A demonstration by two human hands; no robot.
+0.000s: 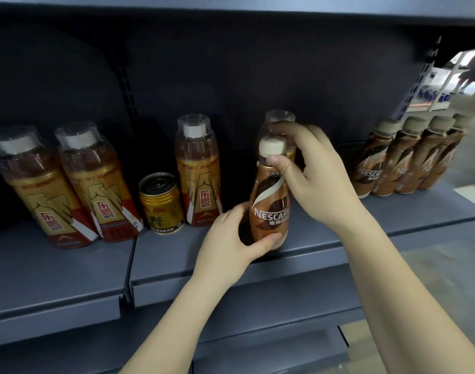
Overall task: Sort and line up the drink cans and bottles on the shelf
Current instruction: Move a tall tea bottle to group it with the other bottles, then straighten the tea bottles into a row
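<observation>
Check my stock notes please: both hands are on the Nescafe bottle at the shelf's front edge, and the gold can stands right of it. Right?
Not quite. In the head view the gold can stands left of the Nescafe bottle, not right. The rest holds: left hand at its base, right hand at its neck.

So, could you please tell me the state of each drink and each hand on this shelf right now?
Nescafé bottle: upright, capped, gripped by both hands.
Left hand: closed around its base.
Right hand: holding its neck.
Gold can: upright, unopened.
Three orange bottles: upright, capped.
Bottle behind: upright, mostly hidden.
Nescafé row: upright, capped, lined up.
</observation>
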